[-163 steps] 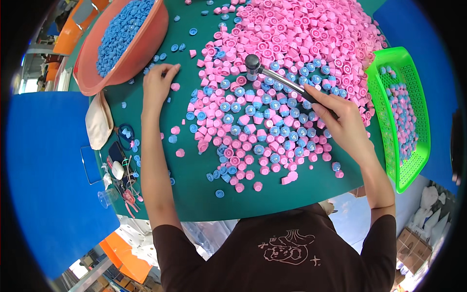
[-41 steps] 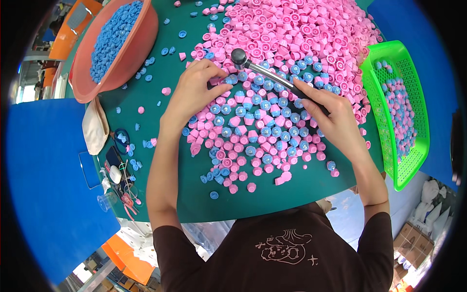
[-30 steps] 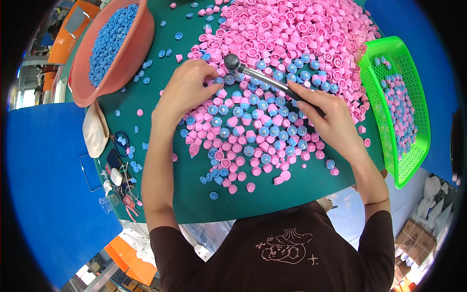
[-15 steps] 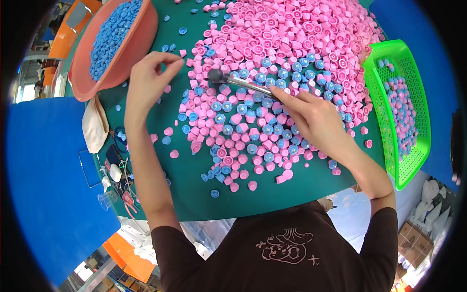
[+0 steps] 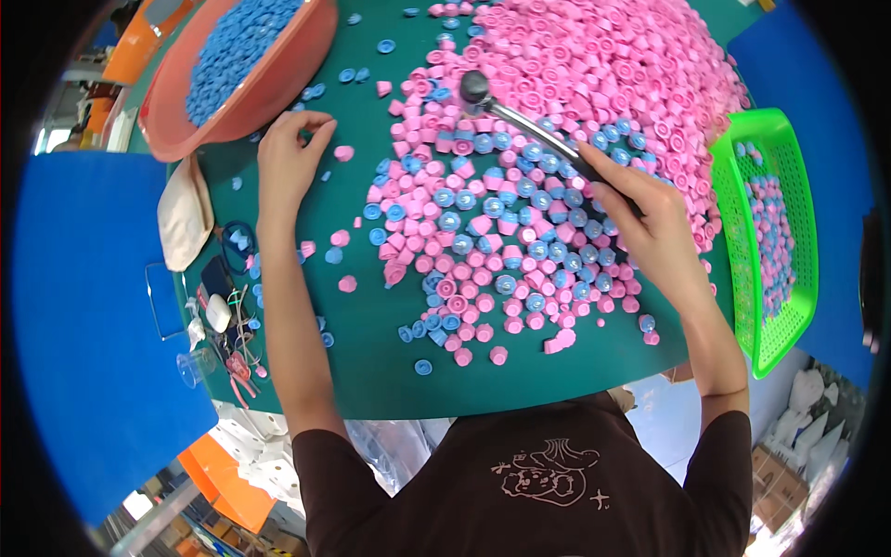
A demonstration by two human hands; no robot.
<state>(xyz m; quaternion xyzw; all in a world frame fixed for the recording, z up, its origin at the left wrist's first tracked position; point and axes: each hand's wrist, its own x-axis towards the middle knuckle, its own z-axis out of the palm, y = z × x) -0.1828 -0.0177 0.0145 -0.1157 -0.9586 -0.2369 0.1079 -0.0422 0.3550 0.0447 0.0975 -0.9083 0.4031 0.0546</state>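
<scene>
My right hand [image 5: 654,218] is wrapped round the dark grip of a small mallet [image 5: 534,128]. The mallet has a round black head and a silver shaft, and its head is above the pink cups at the upper middle. My left hand [image 5: 290,158] is near the orange-pink basin, thumb and forefinger drawn together in a pinch; whatever is between the tips is too small to make out. Small pink plastic cups [image 5: 594,56] form a large heap at the back. Closer to me, many pink cups carry blue caps [image 5: 538,200] with clear shiny centres.
At the far left, an orange-pink basin [image 5: 320,56] holds blue caps. A green plastic basket [image 5: 807,232] of pink-and-blue pieces is at the right edge. A cloth pouch [image 5: 184,223], pliers [image 5: 239,376] and cords are along the left edge of the green table [image 5: 371,371].
The mallet's head has moved away from me and to the right, along with my right hand. My left hand has shifted slightly, its fingers still pinched. The whole view has shifted a little.
</scene>
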